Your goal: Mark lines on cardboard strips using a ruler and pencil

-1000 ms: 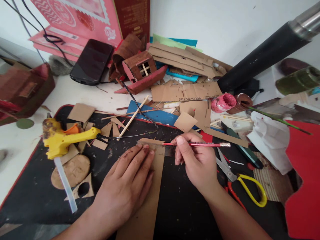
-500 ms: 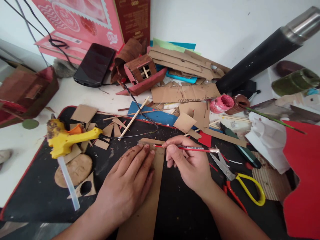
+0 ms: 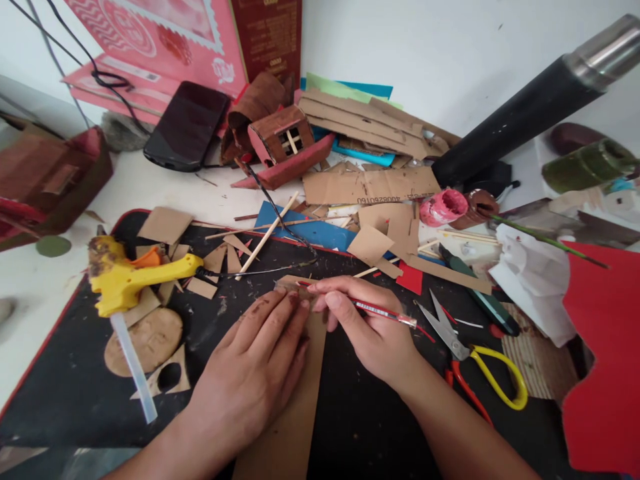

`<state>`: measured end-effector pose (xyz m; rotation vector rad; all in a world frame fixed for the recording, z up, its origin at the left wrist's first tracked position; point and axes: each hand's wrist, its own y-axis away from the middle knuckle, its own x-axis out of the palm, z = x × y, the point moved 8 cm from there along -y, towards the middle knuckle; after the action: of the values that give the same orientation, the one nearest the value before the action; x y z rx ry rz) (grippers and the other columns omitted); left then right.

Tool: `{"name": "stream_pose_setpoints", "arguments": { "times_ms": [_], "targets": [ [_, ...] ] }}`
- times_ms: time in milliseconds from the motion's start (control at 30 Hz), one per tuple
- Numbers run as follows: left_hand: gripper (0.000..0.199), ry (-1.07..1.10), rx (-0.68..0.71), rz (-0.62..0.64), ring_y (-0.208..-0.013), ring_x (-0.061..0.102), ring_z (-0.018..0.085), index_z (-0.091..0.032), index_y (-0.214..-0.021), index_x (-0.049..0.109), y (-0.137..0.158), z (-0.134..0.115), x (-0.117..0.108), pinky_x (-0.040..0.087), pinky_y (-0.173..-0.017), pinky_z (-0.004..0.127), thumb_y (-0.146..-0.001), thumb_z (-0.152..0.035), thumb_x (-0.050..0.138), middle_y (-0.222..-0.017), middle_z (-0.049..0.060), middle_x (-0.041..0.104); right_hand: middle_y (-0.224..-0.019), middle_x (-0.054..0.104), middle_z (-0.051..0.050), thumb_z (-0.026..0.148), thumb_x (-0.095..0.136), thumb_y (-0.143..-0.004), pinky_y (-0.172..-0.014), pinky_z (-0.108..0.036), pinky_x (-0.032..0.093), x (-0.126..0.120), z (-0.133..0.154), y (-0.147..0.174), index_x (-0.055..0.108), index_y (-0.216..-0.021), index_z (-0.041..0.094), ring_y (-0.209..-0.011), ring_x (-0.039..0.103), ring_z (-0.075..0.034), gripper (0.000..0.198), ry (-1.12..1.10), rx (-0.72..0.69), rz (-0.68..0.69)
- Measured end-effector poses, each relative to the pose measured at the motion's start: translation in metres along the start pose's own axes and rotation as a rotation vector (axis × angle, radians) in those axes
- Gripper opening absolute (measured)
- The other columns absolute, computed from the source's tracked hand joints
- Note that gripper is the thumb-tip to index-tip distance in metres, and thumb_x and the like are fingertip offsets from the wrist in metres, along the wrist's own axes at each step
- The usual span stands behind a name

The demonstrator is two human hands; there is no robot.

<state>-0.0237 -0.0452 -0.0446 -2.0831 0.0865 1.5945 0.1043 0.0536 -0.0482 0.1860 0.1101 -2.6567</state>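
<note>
Strip (image 3: 285, 433) of cardboard, one long, smooth, brown piece, is lying on the black mat (image 3: 370, 413) in front of us. We are pressing our left hand (image 3: 255, 360) flat over it, fingers extended side by side and gripping nothing. With our right hand (image 3: 370, 327) we are pinching one slim red pencil (image 3: 373, 309), holding its point near the left fingertips at the strip's far end; we cannot tell whether the point is touching.

To the right we are seeing one pair of scissors (image 3: 459, 348), its metal blades parted, with one yellow and one red handle, and beyond it one green knife (image 3: 485, 303). To the left, one yellow plastic glue gun (image 3: 125, 287) is lying near one tan, rounded disc (image 3: 160, 333) with a raised surface, and one card (image 3: 183, 359) with a round hole is lying just beside the disc.

On the white table (image 3: 165, 193) we are seeing two red-brown model boats, one at the left (image 3: 55, 173) and one at the middle (image 3: 285, 163), one glossy black phone (image 3: 187, 127), and two paint-smeared jars, one pink (image 3: 443, 208), one brown (image 3: 480, 208).
</note>
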Motion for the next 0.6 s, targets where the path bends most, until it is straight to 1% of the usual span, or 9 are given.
{"name": "stream_pose_setpoints", "arguments": {
  "times_ms": [167,367,600],
  "targets": [
    [0.038,-0.007,-0.004,0.008,-0.140,0.067,0.036,-0.004,-0.145,0.066,-0.0001,0.0002,0.0000,0.057,-0.118,0.049,-0.112,-0.021,0.057,-0.144,0.018,0.074,-0.096,0.087,-0.004,0.031,0.065,-0.114,-0.062,-0.032,0.064,0.0013,0.0001,-0.0014,0.086,-0.116,0.025,-0.065,0.075,-0.016,0.021,0.086,0.019,0.029],
    [0.040,-0.006,-0.012,0.011,-0.142,0.066,0.033,-0.007,-0.145,0.068,0.0002,0.0011,-0.0003,0.057,-0.120,0.047,-0.109,-0.022,0.060,-0.146,0.018,0.073,-0.097,0.088,-0.003,0.030,0.065,-0.114,-0.068,-0.035,0.066,0.0027,0.0013,-0.0018,0.085,-0.116,0.026,-0.067,0.077,-0.018,0.021,0.112,0.004,0.041],
    [0.038,-0.008,-0.006,0.007,-0.140,0.067,0.035,-0.005,-0.144,0.067,-0.0002,0.0002,-0.0002,0.056,-0.119,0.048,-0.110,-0.022,0.058,-0.145,0.019,0.073,-0.098,0.089,-0.004,0.031,0.065,-0.114,-0.066,-0.033,0.065,0.0025,0.0002,-0.0022,0.086,-0.117,0.026,-0.065,0.076,-0.017,0.022,0.127,0.018,0.048]
  ]
}}
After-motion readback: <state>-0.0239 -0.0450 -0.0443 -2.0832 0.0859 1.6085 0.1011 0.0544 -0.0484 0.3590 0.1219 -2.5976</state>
